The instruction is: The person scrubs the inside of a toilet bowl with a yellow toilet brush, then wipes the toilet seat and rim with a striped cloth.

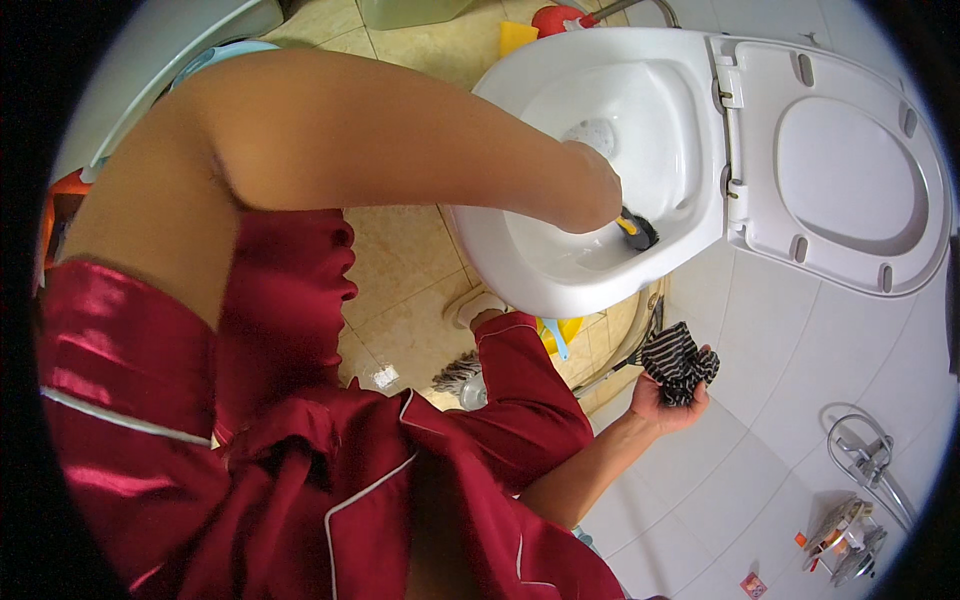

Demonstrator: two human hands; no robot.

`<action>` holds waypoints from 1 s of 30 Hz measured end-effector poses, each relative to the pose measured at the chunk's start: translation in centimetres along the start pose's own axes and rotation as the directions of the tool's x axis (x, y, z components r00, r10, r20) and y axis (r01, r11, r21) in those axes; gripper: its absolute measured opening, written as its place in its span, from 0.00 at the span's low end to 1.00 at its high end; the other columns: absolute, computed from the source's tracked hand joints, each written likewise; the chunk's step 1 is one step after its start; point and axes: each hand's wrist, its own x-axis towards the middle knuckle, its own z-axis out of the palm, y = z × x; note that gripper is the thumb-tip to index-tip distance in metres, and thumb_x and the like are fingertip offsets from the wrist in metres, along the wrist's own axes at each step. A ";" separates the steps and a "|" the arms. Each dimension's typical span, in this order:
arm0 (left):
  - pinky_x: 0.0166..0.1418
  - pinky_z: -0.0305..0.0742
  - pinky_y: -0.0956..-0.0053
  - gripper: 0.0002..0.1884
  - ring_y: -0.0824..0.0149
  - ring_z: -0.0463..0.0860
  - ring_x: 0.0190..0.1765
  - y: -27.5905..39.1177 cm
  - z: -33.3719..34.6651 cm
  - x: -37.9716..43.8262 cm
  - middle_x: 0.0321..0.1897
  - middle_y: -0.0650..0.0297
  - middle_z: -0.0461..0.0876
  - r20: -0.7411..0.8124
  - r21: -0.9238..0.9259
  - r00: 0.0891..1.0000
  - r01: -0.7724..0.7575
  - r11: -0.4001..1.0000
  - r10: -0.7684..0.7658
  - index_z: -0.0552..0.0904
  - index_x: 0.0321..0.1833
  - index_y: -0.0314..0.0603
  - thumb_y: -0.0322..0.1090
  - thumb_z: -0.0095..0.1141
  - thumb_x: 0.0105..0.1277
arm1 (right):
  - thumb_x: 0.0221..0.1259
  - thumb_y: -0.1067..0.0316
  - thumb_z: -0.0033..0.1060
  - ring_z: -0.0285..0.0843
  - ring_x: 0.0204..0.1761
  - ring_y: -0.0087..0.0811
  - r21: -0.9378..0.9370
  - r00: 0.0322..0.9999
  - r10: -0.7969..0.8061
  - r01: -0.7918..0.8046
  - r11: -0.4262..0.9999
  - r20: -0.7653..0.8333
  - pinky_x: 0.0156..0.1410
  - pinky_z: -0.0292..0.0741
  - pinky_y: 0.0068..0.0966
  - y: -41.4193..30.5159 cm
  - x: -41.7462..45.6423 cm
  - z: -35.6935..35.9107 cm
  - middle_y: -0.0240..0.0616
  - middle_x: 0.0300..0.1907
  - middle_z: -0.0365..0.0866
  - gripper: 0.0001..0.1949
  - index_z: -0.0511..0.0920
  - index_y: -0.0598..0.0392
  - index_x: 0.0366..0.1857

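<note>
My left hand [592, 187] reaches across from the left into the white toilet bowl [517, 289]. It grips a small scrubbing brush [639, 229] with black bristles and a yellow-and-dark handle; most of the handle is hidden by the hand. The bristles rest against, or very near, the bowl's inner wall on the side towards me. Foamy water [591, 136] shows at the drain, partly behind my wrist. My right hand [667, 397], palm up, holds a bunched black-and-white striped cloth [679, 364] outside the bowl, in front of the tiled wall.
The toilet seat and lid [847, 165] stand raised at the right. Below the bowl are a yellow basin [574, 330], a light blue handle [555, 337] and a grey mop head [456, 371]. A shower fixture [862, 457] and a wire rack [840, 532] hang on the wall.
</note>
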 end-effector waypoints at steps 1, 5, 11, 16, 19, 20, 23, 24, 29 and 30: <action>0.32 0.76 0.62 0.10 0.55 0.81 0.34 0.1 0.4 0.3 0.32 0.51 0.80 -0.033 -0.009 0.999 0.023 1.000 -0.023 0.81 0.37 0.33 0.26 0.53 0.51 | 0.41 0.59 0.52 0.70 0.52 0.38 -0.014 1.000 -0.009 0.009 1.000 -0.029 0.56 0.66 0.40 0.3 -0.1 0.7 0.36 0.50 0.74 0.29 0.70 0.52 0.54; 0.33 0.76 0.62 0.10 0.55 0.81 0.34 0.2 0.9 1.9 0.31 0.51 0.80 -0.125 -0.166 0.989 0.056 0.984 -0.077 0.81 0.37 0.32 0.26 0.52 0.52 | 0.41 0.58 0.52 0.70 0.52 0.38 -0.006 1.000 0.012 -0.012 1.000 -0.019 0.56 0.66 0.42 0.7 0.0 1.6 0.36 0.50 0.74 0.29 0.69 0.51 0.55; 0.37 0.75 0.63 0.11 0.55 0.80 0.36 0.2 0.7 -0.5 0.33 0.49 0.80 0.132 -0.164 0.991 0.023 0.986 -0.001 0.79 0.41 0.32 0.26 0.49 0.55 | 0.41 0.59 0.51 0.68 0.53 0.40 0.021 1.000 0.029 -0.029 0.999 0.006 0.57 0.64 0.42 0.5 -0.1 0.7 0.38 0.51 0.73 0.29 0.69 0.52 0.55; 0.40 0.75 0.63 0.11 0.54 0.80 0.38 1.0 2.4 2.1 0.35 0.47 0.79 0.034 -0.243 0.996 0.085 0.966 -0.079 0.78 0.40 0.32 0.25 0.45 0.57 | 0.39 0.59 0.52 0.68 0.53 0.41 0.036 0.999 0.036 -0.036 0.999 -0.002 0.58 0.64 0.42 0.4 -0.4 1.5 0.40 0.49 0.73 0.29 0.70 0.53 0.53; 0.41 0.75 0.64 0.10 0.54 0.80 0.40 1.9 1.7 5.9 0.35 0.47 0.79 -0.011 -0.252 0.992 0.122 0.960 -0.129 0.78 0.40 0.32 0.26 0.46 0.57 | 0.38 0.60 0.52 0.69 0.52 0.42 0.082 0.996 0.056 -0.062 0.995 0.069 0.58 0.65 0.42 0.3 -0.8 2.3 0.41 0.49 0.73 0.29 0.70 0.53 0.53; 0.41 0.75 0.64 0.10 0.54 0.80 0.40 2.1 1.4 6.6 0.34 0.47 0.79 -0.005 -0.240 0.989 0.141 0.960 -0.147 0.77 0.40 0.32 0.27 0.46 0.57 | 0.41 0.60 0.52 0.69 0.53 0.44 0.120 0.993 0.040 -0.053 0.991 0.107 0.57 0.67 0.46 0.3 -0.8 2.1 0.45 0.50 0.72 0.28 0.69 0.54 0.54; 0.39 0.74 0.63 0.11 0.52 0.80 0.38 1.8 2.3 7.8 0.33 0.45 0.79 -0.098 -0.318 0.968 0.190 0.929 -0.231 0.78 0.39 0.33 0.26 0.47 0.54 | 0.41 0.60 0.52 0.69 0.53 0.45 0.123 0.997 0.017 -0.027 0.992 0.080 0.58 0.66 0.46 0.2 -1.2 2.5 0.45 0.50 0.72 0.28 0.69 0.54 0.54; 0.35 0.73 0.62 0.10 0.52 0.80 0.34 1.3 2.9 8.2 0.31 0.46 0.79 -0.123 -0.297 0.969 0.170 0.940 -0.215 0.77 0.37 0.32 0.26 0.46 0.54 | 0.41 0.60 0.52 0.69 0.53 0.45 0.146 0.997 0.002 -0.014 0.989 0.079 0.58 0.66 0.45 0.2 -1.2 2.2 0.44 0.50 0.72 0.29 0.68 0.55 0.54; 0.19 0.64 0.63 0.07 0.58 0.72 0.19 -5.0 2.4 9.2 0.21 0.52 0.74 -0.016 -0.426 0.945 0.290 0.857 -0.327 0.74 0.33 0.32 0.25 0.42 0.53 | 0.43 0.62 0.50 0.69 0.53 0.45 0.212 0.984 -0.015 -0.023 0.977 0.178 0.59 0.66 0.44 -0.3 -1.6 2.6 0.43 0.49 0.73 0.27 0.69 0.57 0.53; 0.19 0.63 0.64 0.07 0.59 0.71 0.18 -5.4 2.2 9.1 0.20 0.53 0.72 0.019 -0.527 0.930 0.322 0.787 -0.368 0.73 0.32 0.33 0.25 0.41 0.53 | 0.43 0.62 0.50 0.69 0.53 0.45 0.227 0.987 -0.029 -0.009 0.974 0.160 0.59 0.66 0.44 -0.6 -1.4 2.0 0.43 0.49 0.73 0.27 0.69 0.57 0.53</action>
